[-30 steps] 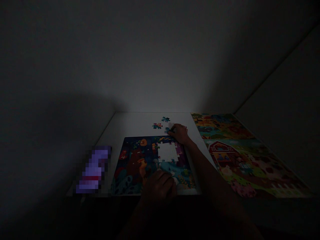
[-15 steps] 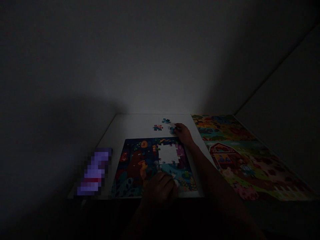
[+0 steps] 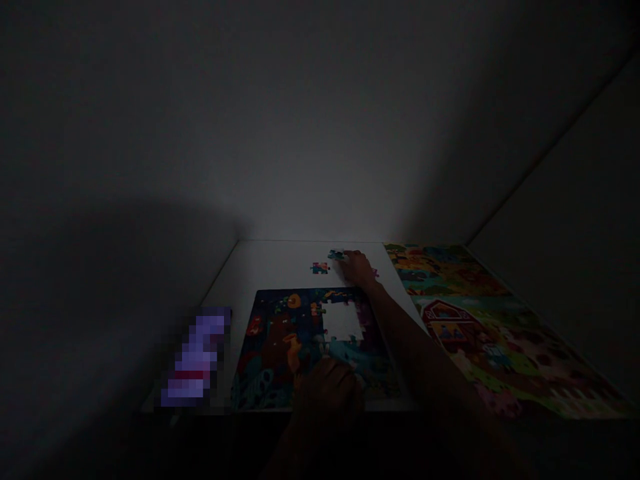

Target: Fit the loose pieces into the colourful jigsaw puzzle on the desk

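The scene is very dark. A dark-blue jigsaw puzzle (image 3: 280, 333) lies on the white table (image 3: 270, 267), with a white gap (image 3: 343, 321) in its upper right part. My left hand (image 3: 327, 387) rests with curled fingers on the puzzle's near edge. My right hand (image 3: 356, 267) reaches past the puzzle's far edge. Its fingertips touch a loose blue piece (image 3: 336, 255). A second loose piece (image 3: 320, 268) lies just left of that hand. Whether the right hand grips a piece is too dim to tell.
A finished farm puzzle (image 3: 465, 313) with a red barn lies to the right, touching the table's right side. A blurred purple object (image 3: 197, 357) sits left of the blue puzzle. Walls close in behind and on the right.
My right hand has moved from the puzzle's top edge away to the far loose piece. The left hand stayed put. The view has tilted, so everything sits lower in the picture.
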{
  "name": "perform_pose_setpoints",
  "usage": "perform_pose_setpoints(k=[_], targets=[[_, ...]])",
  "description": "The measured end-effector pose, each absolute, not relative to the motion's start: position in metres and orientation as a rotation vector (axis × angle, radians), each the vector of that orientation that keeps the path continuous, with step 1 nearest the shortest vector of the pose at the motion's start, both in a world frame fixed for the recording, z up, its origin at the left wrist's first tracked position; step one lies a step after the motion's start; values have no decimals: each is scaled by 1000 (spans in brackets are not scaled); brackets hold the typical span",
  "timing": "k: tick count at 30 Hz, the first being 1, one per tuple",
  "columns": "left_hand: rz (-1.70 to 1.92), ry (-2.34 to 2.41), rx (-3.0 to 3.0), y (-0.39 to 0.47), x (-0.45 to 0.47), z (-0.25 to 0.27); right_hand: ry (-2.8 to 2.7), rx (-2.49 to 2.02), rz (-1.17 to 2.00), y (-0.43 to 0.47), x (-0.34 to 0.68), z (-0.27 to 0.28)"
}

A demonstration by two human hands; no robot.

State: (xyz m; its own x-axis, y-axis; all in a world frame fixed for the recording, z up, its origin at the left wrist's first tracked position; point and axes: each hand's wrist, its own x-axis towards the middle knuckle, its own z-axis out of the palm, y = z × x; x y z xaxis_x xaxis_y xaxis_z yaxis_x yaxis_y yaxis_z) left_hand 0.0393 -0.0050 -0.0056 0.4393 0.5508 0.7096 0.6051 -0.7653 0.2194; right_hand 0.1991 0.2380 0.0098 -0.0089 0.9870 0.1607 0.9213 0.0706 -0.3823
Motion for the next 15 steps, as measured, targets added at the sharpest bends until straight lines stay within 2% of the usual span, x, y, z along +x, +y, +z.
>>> perform_pose_setpoints(k=[6,11,13,15], targets=[[-1249,-1062,-2637,-5,38,-5,-1884,-1950,341,270,194,9],[-1246,-1050,-2631,-5,38,-3,-1764,-1891,463,257,204,17],[-1245,-1060,-2624,-5,38,-4,-1741,-1722,630,235,210,21],[-1244,-1068,-2618,-6,38,-6,-1752,-1393,1000,205,214,25]])
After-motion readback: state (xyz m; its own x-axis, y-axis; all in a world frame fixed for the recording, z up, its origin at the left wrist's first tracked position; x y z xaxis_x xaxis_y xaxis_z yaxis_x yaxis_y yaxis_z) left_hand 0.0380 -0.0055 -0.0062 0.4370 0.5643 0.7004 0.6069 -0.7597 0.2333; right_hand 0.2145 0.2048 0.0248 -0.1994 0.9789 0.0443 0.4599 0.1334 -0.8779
